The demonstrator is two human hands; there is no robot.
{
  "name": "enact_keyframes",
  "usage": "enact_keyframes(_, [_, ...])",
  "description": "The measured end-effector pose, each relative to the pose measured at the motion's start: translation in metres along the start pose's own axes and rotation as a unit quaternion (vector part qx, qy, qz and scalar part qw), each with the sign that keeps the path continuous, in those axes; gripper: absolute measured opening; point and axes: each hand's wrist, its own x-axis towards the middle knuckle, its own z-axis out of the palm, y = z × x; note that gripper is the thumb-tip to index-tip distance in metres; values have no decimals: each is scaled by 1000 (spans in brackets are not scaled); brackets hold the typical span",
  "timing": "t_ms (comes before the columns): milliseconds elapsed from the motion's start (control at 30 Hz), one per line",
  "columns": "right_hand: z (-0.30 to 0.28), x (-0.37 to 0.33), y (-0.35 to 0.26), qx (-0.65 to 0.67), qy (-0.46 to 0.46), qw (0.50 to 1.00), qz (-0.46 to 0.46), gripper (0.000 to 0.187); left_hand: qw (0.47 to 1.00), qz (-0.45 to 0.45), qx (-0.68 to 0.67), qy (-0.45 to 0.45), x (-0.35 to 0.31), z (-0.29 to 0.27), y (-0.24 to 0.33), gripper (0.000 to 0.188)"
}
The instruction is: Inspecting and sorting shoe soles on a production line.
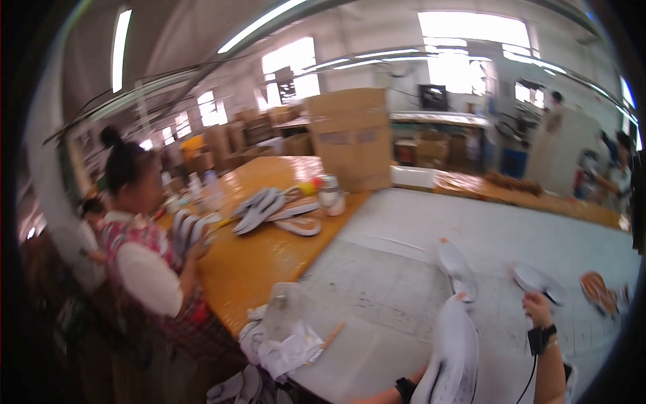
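Note:
A long white shoe sole (456, 347) with a tan tip stands raised and tilted at the front of the table. My left hand (418, 374) comes in behind its lower end and holds it; most of the fingers are hidden. Past its tip, a second white sole (457, 266) lies on the pale tabletop. My right hand (537, 308) is closed at the near edge of another white sole (538, 281) lying to the right; whether anything is pinched in it is too small to make out. Both wrists wear black bands.
Farther right lie brown-and-white soles (597, 291). A clear tub (282, 306) with white cloths (293, 347) and a wooden stick sits at the table's near-left edge. A co-worker (148, 262) handles soles at an orange table (249, 269). A tall cardboard box (350, 141) stands behind.

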Motion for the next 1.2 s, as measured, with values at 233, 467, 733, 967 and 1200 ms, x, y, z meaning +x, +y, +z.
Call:
enact_keyframes(233, [134,54,80,-238,-96,958,-128,55,875,214,424,96,-1,-38,56,51])
enact_keyframes(467, [158,30,58,-409,-61,905,-100,50,561,238,778,152,3,-82,65,48])
enact_keyframes(733, [87,-98,-38,77,-142,985,59,33,719,160,675,-41,11,-110,-4,54])
enact_keyframes(967, [52,-224,-58,-93,-254,962,-23,23,997,74,12,-31,25,-29,-20,65])
enact_keyframes(1200, [66,-221,-23,-145,-74,985,-57,28,995,-44,70,-59,14,-13,-10,71])
